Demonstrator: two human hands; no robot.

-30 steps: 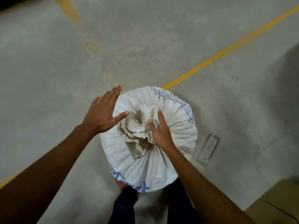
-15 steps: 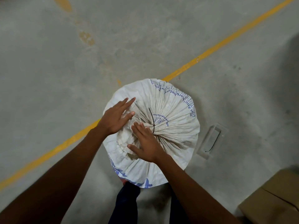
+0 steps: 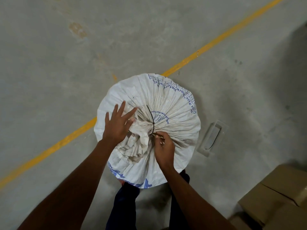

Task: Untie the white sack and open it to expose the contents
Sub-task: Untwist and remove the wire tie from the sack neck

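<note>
A full white sack point(image 3: 176, 113) with blue print stands upright on the floor in front of my legs. Its mouth is gathered into a tight neck, and the loose crumpled top point(image 3: 136, 143) flops toward me. A thin black tie point(image 3: 151, 119) circles the neck, its free end pointing away from me. My left hand point(image 3: 117, 125) lies flat on the sack's left side with fingers spread, touching the crumpled top. My right hand point(image 3: 163, 148) has its fingertips pinched at the neck where the black tie sits.
The floor is bare concrete with a yellow painted line point(image 3: 216, 40) running diagonally behind the sack. A recessed metal handle plate point(image 3: 211, 138) is set in the floor to the right. Cardboard boxes point(image 3: 279, 196) stand at the lower right.
The crumpled top has been pushed down toward me, baring the black tie. My right hand has slid from on top of the gathers to the neck and now pinches there. My left hand stays flat.
</note>
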